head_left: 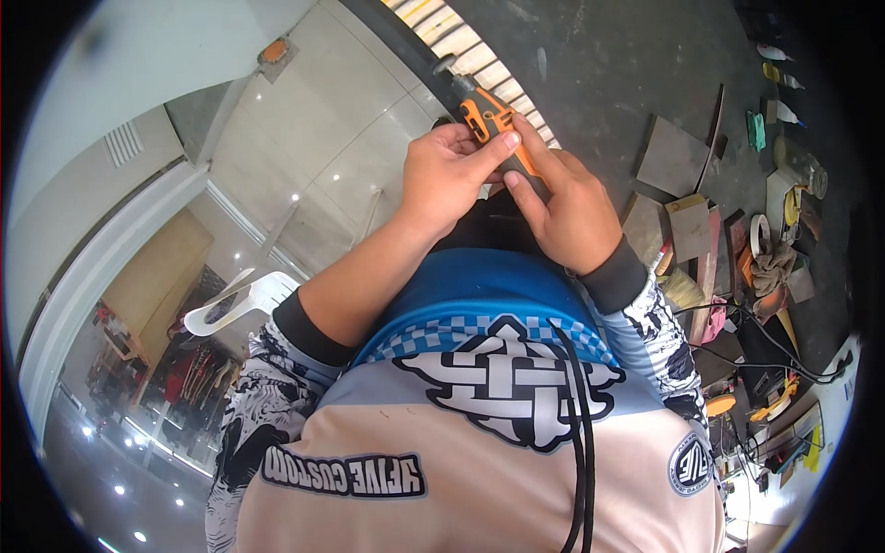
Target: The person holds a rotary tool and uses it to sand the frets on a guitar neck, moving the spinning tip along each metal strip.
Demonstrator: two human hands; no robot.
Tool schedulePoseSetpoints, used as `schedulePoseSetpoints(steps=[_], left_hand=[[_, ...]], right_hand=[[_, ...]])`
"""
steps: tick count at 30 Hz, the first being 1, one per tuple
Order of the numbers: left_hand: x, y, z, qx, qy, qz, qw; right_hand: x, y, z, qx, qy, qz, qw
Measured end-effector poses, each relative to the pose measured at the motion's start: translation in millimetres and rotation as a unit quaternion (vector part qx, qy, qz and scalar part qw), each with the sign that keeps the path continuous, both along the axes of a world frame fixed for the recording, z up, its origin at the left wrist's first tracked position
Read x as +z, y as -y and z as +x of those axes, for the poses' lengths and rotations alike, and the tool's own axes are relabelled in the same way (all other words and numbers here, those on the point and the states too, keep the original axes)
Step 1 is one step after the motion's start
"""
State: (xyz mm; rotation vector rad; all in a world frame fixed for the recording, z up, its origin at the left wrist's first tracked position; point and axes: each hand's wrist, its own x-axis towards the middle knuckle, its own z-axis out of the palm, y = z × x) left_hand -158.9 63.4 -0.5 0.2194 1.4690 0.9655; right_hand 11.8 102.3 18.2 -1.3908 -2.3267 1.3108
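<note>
An orange and black rotary tool [489, 116] is held between both hands in front of my body, its nose pointing up and to the left. A small dark disc [444, 64] is fitted at its tip. My left hand [449, 173] grips the side of the tool's body, with the thumb laid across its casing. My right hand [573, 207] is closed around the rear part of the tool, its index finger stretched along the casing. The palms hide the tool's back end.
On the right, the dark floor [599, 69] carries metal plates [678, 155], wood pieces, a tape roll [760, 235], cables [784, 346] and several bottles [776, 52]. Pale tiles [346, 92] lie to the left, with a white plastic chair [247, 302]. A slatted light strip [470, 46] runs beyond the tool.
</note>
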Motion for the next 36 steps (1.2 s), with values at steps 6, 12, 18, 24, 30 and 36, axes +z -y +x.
schedulePoseSetpoints(steps=[6,12,18,24,30,36], left_hand=[[-4,-4,2,0.0,0.008,0.017,1.0],[-1,-17,5,-0.024,-0.006,0.018,1.0],[-2,-29,14,-0.015,0.003,0.032,0.999],[6,-43,17,-0.056,-0.014,0.013,0.998],[10,-29,20,-0.046,-0.002,0.026,0.999],[13,8,16,-0.017,-0.006,0.026,1.0]], right_hand=[[-1,-4,3,-0.01,-0.009,0.0,1.0],[-2,-12,7,-0.028,-0.02,0.001,0.999],[-2,-20,14,-0.046,-0.035,-0.007,0.998],[-4,-26,20,-0.066,-0.058,-0.009,0.996],[5,-15,22,-0.06,-0.041,-0.014,0.997],[7,12,18,-0.022,-0.038,0.014,0.999]])
